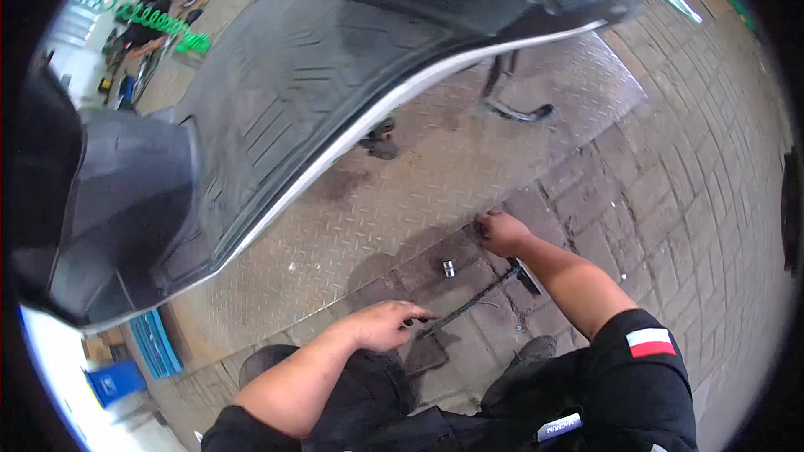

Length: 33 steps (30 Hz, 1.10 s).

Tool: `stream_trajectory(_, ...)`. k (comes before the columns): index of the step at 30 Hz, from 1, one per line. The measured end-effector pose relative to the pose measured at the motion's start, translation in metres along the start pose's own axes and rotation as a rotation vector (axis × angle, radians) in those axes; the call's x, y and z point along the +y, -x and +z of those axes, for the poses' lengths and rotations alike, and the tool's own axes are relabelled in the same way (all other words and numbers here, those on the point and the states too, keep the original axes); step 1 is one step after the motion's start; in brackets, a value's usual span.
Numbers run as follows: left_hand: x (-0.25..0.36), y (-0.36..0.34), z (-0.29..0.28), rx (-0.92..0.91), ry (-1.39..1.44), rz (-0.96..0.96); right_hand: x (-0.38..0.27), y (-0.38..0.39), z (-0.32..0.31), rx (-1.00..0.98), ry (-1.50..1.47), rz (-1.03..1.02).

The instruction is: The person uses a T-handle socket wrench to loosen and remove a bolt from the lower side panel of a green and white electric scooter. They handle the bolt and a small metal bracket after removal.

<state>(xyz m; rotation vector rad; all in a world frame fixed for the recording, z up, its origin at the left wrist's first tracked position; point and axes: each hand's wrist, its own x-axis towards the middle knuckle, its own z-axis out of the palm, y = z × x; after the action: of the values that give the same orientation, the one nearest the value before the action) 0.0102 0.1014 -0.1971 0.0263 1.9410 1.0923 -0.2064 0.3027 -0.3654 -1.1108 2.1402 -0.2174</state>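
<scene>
My left hand [387,324] is low over the paving, its dark-smudged fingers partly stretched out beside the near end of a long dark tool. This tool, a rod with a T-shaped end [526,278], lies on the bricks between my feet. My right hand [504,233] is closed near the edge of the metal plate, fingers curled; whatever is in them is hidden. A small silver socket [449,269] rests on the bricks between my hands. Beyond them is a dark scooter [293,75] with a ribbed footboard and a white lower edge.
The scooter stands over a tread-patterned metal plate [435,167], with its side stand [523,112] lowered. Dark lumps [381,142] show beneath the footboard. A blue slatted thing [156,343] and blue bin [115,382] are at lower left. Behind is a green coiled hose [159,21] near another person [146,25].
</scene>
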Motion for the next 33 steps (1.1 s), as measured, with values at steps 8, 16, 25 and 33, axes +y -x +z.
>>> stream_trajectory(8, -0.007, -0.001, 0.002, 0.018, 0.017, -0.048, -0.079, 0.032, -0.09, 0.452, -0.746, -0.213)
stream_trajectory(16, -0.002, -0.011, 0.011, -0.022, 0.158, -0.053, -0.155, 0.068, -0.176, 0.814, -0.508, -0.697)
stream_trajectory(25, -0.008, -0.031, 0.01, 0.041, -0.016, 0.095, -0.243, 0.025, -0.265, 0.829, -0.389, -0.593)
stream_trajectory(33, -0.023, -0.012, 0.015, 0.189, -0.086, 0.082, -0.183, 0.131, -0.207, 0.128, -0.102, -0.58)
